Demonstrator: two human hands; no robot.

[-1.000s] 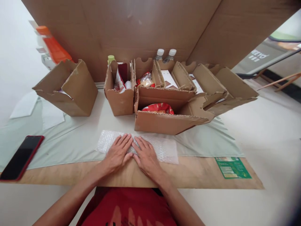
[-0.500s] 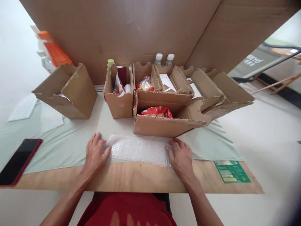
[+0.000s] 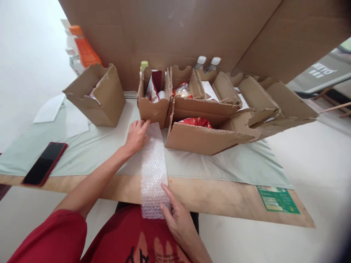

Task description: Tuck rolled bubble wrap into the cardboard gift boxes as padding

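A strip of clear bubble wrap (image 3: pixel 154 160) lies lengthwise away from me, its near end reaching past the table's front edge. My left hand (image 3: pixel 137 136) rests at its far left corner, fingers apart and fingertips touching the edge. At the near right edge, my right hand (image 3: pixel 179 219) holds the strip, with thumb and index finger showing on it and the other fingers hidden. Just beyond the strip's far end stands a narrow cardboard box (image 3: pixel 154 112) with packets inside. To its right is a wide cardboard box (image 3: pixel 205 138) with a red packet (image 3: pixel 196 122).
More open cardboard boxes (image 3: pixel 251 96) stand behind and to the right. A separate box (image 3: pixel 109 100) stands at left, near an orange bottle (image 3: pixel 86 49). A phone (image 3: pixel 45 164) lies at the left front, and a green printed sheet (image 3: pixel 278 199) at the right front.
The bubble wrap has turned from lying sideways to pointing away from me. My left hand has moved forward to its far end, my right hand back to its near end. The view has shifted.
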